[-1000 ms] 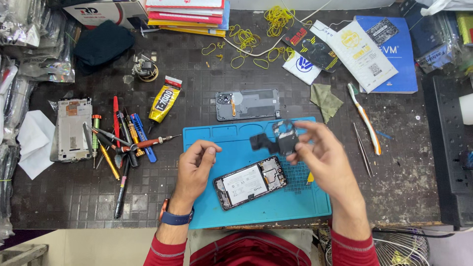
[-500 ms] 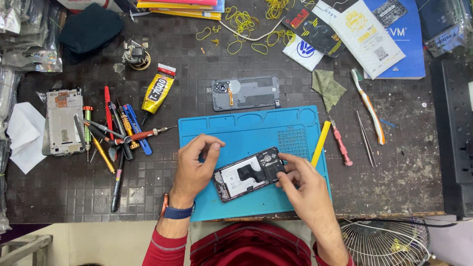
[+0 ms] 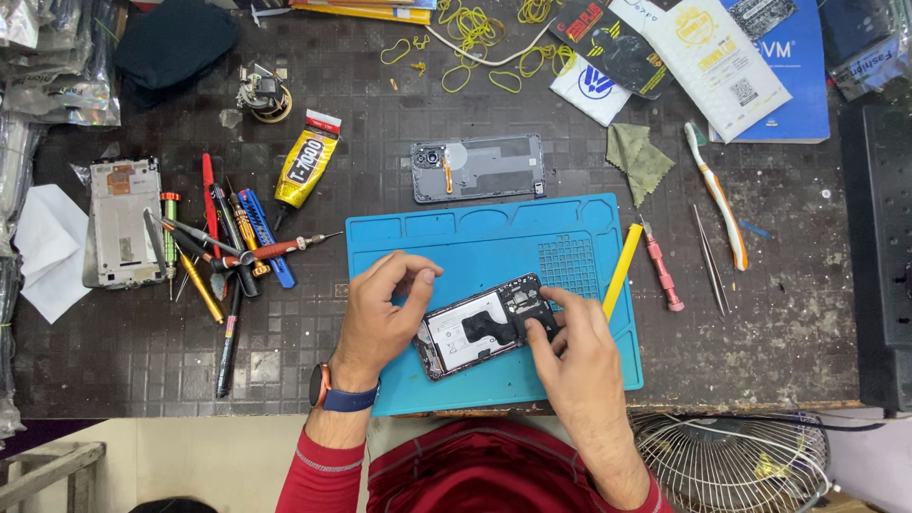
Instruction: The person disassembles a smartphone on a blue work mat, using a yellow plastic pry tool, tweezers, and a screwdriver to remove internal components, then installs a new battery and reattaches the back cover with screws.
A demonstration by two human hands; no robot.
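Fingertips (image 3: 556, 306) of the right hand (image 3: 579, 366) press down on the upper end of the opened phone (image 3: 484, 325), bent close together over its dark camera area and gripping nothing else. From the head view, the phone lies tilted on the blue work mat (image 3: 456, 242) near the table's front edge, its back off and its white inner plate showing. Fingers of the left hand (image 3: 380, 318) curl loosely, thumb and forefinger steadying the phone's lower left edge; whether they pinch it I cannot tell. It looks light and thin, stiff along its frame but fragile inside, so the outer edges seem the safe hold. A separate grey back cover (image 3: 480, 168) lies above the mat, and a yellow pry stick (image 3: 622, 271) lies on the mat's right side.
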